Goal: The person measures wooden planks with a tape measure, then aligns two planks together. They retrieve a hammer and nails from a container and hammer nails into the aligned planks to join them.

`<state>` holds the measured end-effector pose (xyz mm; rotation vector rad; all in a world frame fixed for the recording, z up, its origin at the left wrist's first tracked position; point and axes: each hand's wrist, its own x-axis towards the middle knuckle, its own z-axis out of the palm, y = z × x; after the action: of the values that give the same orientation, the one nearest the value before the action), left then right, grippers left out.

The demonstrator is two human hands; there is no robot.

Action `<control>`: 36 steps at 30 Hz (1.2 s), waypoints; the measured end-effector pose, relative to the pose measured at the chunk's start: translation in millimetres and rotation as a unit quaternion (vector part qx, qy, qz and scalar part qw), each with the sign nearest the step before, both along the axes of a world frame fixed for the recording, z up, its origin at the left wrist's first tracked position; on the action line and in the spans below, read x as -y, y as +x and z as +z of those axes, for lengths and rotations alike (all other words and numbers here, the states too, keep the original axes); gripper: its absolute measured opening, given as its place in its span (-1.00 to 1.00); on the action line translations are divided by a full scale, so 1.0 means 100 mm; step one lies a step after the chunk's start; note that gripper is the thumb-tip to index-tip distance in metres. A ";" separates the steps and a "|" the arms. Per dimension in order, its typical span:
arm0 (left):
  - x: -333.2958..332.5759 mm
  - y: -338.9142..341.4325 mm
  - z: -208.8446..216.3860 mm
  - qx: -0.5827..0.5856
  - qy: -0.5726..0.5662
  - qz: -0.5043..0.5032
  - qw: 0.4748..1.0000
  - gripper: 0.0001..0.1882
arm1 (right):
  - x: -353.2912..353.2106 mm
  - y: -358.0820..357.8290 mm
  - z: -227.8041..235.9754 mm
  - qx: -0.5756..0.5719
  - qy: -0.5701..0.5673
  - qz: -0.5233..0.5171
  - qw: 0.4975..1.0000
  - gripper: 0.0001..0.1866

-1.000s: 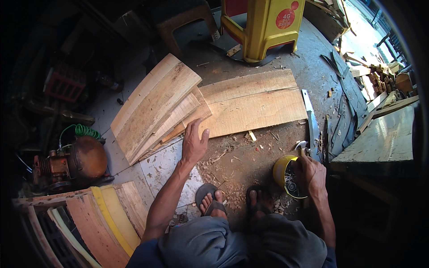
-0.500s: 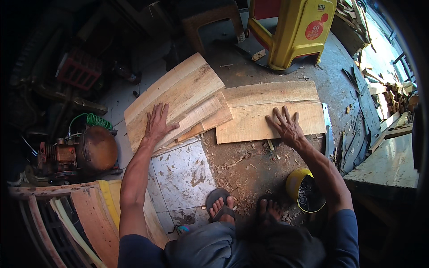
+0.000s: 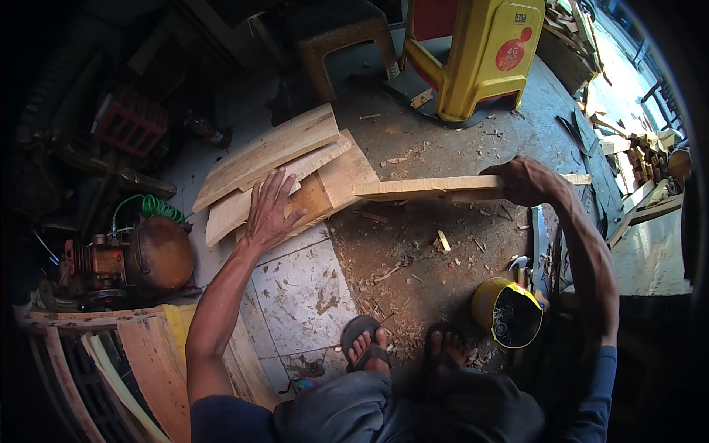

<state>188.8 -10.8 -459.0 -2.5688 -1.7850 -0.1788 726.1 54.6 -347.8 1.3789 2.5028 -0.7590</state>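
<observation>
My right hand (image 3: pixel 528 181) grips a wooden board (image 3: pixel 421 187) near its right end. That board is tipped up on edge, so mostly its long narrow side shows. The fingers wrap over the top and their tips are hidden. On the left, my left hand (image 3: pixel 272 209) rests with fingers spread on a stack of planks. The top plank (image 3: pixel 269 148) of the stack is tilted up away from me. Beneath it lie a second plank (image 3: pixel 310 162) and a wider board (image 3: pixel 343 177), whose right corner meets the left end of the held board.
A saw blade (image 3: pixel 539 240) and a yellow tub (image 3: pixel 487 301) lie at right. Wood shavings (image 3: pixel 399 273) litter the floor. Yellow (image 3: pixel 484 66) and brown (image 3: pixel 347 40) stools stand at the back, an air compressor (image 3: pixel 162 247) at left, scrap wood (image 3: pixel 642 166) far right.
The right board, flat under my open right hand before, is now gripped and tipped up on edge. The left stack's upper planks have shifted and tilted; my left hand moved slightly right.
</observation>
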 end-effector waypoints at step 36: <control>-0.28 0.77 -0.75 -0.187 -0.216 -0.068 0.956 -0.01 | 0.22 0.47 -0.41 -0.034 0.154 -0.165 0.974 -0.63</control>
<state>265.5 17.0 -533.6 -2.7445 -1.6464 0.7308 773.6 32.7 -388.7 1.9406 2.5569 -0.4889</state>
